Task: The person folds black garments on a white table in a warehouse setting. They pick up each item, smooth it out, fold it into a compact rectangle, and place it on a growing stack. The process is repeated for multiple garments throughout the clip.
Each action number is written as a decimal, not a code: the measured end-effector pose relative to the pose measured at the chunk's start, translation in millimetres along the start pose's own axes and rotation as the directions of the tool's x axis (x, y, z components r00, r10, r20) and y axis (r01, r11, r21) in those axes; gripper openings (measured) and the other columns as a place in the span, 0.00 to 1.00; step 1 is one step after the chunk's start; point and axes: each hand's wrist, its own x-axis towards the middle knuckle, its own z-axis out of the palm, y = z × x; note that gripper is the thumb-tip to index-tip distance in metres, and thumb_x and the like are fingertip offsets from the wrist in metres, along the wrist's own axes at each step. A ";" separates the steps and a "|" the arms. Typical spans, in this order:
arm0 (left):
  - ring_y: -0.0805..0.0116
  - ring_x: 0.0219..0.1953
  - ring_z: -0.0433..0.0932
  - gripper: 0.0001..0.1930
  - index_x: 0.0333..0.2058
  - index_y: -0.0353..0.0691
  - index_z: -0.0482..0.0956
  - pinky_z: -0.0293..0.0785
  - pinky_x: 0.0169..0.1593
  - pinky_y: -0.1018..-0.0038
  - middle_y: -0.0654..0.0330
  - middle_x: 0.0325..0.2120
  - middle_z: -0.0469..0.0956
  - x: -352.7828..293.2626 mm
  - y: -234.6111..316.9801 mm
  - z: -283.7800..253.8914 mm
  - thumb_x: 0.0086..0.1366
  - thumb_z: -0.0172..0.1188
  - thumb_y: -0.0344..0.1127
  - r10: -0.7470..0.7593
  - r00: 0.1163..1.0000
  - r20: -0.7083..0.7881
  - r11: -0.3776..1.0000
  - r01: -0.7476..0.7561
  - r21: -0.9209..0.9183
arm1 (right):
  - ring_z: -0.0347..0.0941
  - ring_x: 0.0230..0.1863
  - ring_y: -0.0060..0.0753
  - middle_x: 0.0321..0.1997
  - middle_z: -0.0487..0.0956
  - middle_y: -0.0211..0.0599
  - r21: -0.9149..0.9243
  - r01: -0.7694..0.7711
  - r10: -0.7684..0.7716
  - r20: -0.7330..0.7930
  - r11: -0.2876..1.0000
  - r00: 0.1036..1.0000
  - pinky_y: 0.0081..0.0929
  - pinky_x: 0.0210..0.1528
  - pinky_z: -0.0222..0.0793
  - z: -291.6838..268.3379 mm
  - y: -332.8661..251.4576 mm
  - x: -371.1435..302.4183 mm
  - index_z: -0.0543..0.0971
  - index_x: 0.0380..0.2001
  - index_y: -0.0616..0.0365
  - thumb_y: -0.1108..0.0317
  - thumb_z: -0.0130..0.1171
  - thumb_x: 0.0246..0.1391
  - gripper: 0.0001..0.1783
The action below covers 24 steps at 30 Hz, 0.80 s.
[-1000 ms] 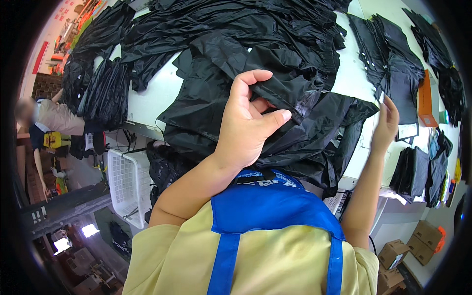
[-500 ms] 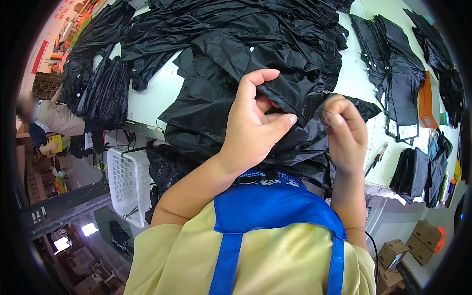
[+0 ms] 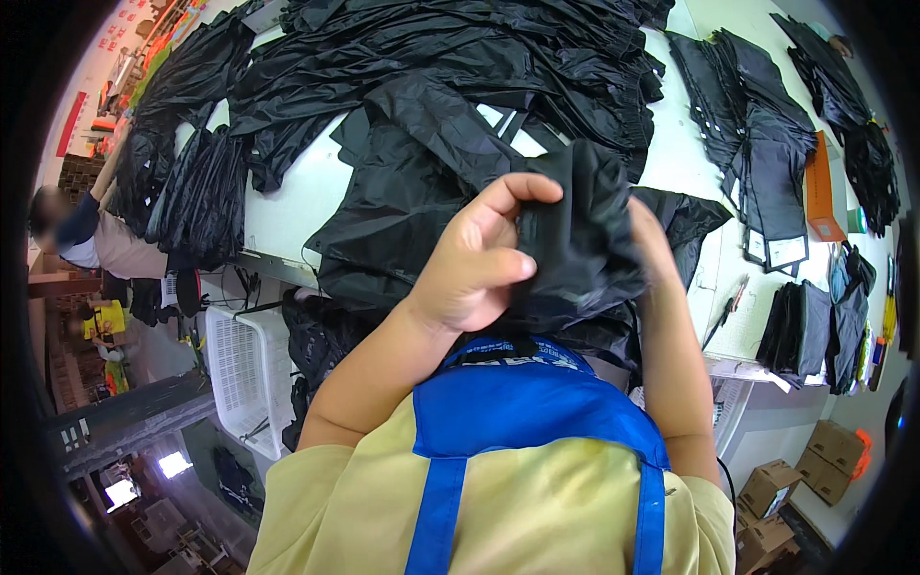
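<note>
A bunched piece of thin black fabric (image 3: 580, 230) is raised in front of my chest, its right side blurred by motion. At its left edge is my left hand (image 3: 470, 259), thumb and index finger apart and curved toward the cloth. The index fingertip meets the fabric, and the other fingers are partly hidden. My right hand (image 3: 650, 240) grips the right side of the bunch, its fingers mostly hidden behind the folds. Beneath and behind lies more black fabric (image 3: 383, 211), spread over the front edge of the white table (image 3: 292, 206).
A large heap of black fabric (image 3: 431, 48) covers the table's far side. To the right are flat black pieces (image 3: 776, 163), an orange box (image 3: 822, 192) and small snips (image 3: 733, 302). A white plastic basket (image 3: 249, 374) stands at lower left. Another person (image 3: 115, 235) works at far left.
The black fabric has been bunched up and lifted between my hands. My right hand has moved down and behind it; my left hand has shifted slightly left and down.
</note>
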 end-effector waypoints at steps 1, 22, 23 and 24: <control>0.65 0.51 0.72 0.26 0.48 0.37 0.64 0.70 0.55 0.69 0.58 0.45 0.70 -2.9 3.7 -8.4 0.48 0.61 0.22 -0.048 0.999 -0.011 0.999 0.047 -0.017 | 0.73 0.47 0.26 0.50 0.75 0.36 0.033 -0.104 0.101 0.069 0.994 0.992 0.24 0.50 0.69 7.0 6.8 2.4 0.69 0.55 0.63 0.44 0.56 0.54 0.36; 0.52 0.30 0.73 0.05 0.27 0.34 0.77 0.72 0.34 0.68 0.53 0.30 0.71 -2.5 43.5 -39.6 0.49 0.58 0.21 0.600 0.781 0.172 -0.338 0.052 0.940 | 0.60 0.26 0.20 0.21 0.63 0.29 -0.704 0.348 -0.353 0.146 0.620 0.924 0.21 0.27 0.58 84.6 -20.9 -27.0 0.65 0.25 0.59 0.80 0.59 0.38 0.13; 0.55 0.31 0.74 0.07 0.30 0.34 0.77 0.72 0.35 0.70 0.55 0.31 0.73 -3.6 45.0 -40.9 0.50 0.59 0.22 0.540 0.829 0.145 -0.252 -0.005 0.968 | 0.60 0.26 0.20 0.21 0.63 0.30 -0.748 0.375 -0.392 0.166 0.547 0.905 0.22 0.27 0.58 86.0 -21.8 -23.7 0.65 0.25 0.59 0.80 0.59 0.38 0.13; 0.58 0.32 0.75 0.09 0.34 0.34 0.77 0.72 0.36 0.72 0.57 0.32 0.74 -4.8 48.8 -42.8 0.52 0.59 0.23 0.475 0.871 0.124 -0.158 -0.055 0.986 | 0.61 0.26 0.19 0.21 0.62 0.30 -0.782 0.365 -0.415 0.152 0.505 0.897 0.22 0.27 0.59 74.6 -16.4 -13.3 0.65 0.25 0.60 0.80 0.58 0.38 0.12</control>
